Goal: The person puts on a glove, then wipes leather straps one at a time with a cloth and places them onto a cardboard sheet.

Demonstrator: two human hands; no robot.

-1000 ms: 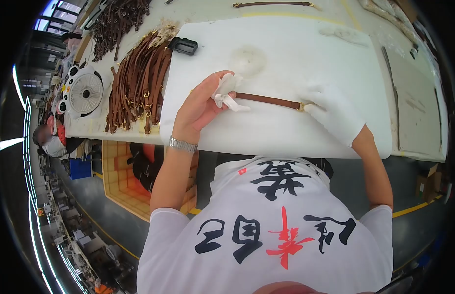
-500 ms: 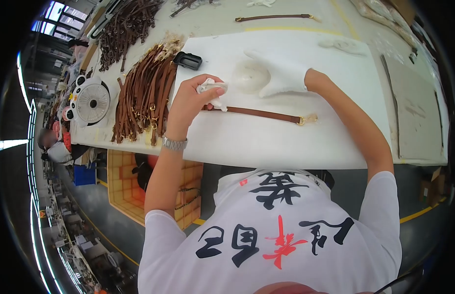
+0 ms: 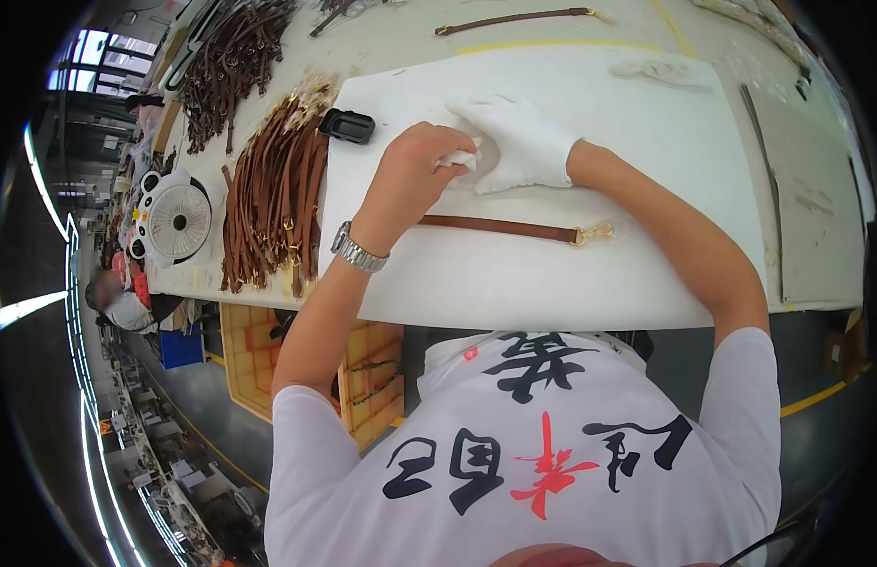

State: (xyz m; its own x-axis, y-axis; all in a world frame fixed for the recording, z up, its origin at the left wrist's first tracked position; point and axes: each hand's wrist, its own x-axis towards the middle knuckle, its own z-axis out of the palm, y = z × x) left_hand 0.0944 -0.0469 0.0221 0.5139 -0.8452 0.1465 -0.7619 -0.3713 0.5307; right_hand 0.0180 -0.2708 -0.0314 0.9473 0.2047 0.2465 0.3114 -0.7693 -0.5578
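Note:
My left hand [image 3: 421,170], bare with a metal watch at the wrist, pinches a crumpled white cloth [image 3: 463,156]. It is over or against the left side of a pale round dish [image 3: 489,153], mostly hidden now. From the right, my right hand [image 3: 531,144] in a white glove curves round this dish, fingers along the far side and thumb on the near side. A brown leather strap [image 3: 500,226] with a gold clasp lies on the white sheet [image 3: 552,283] just below both hands; its left end is partly behind my left forearm.
Many brown straps [image 3: 273,198] are heaped at the left, with another pile [image 3: 235,66] behind. A black tray-like object [image 3: 348,126] rests near the sheet's left edge. A small white fan [image 3: 177,217] stands farther left. Another strap [image 3: 514,21] lies at the back; grey board [image 3: 816,208] at right.
My left hand has moved right and away from me with the cloth, from above the strap's left end to the dish. My gloved right hand has shifted slightly left.

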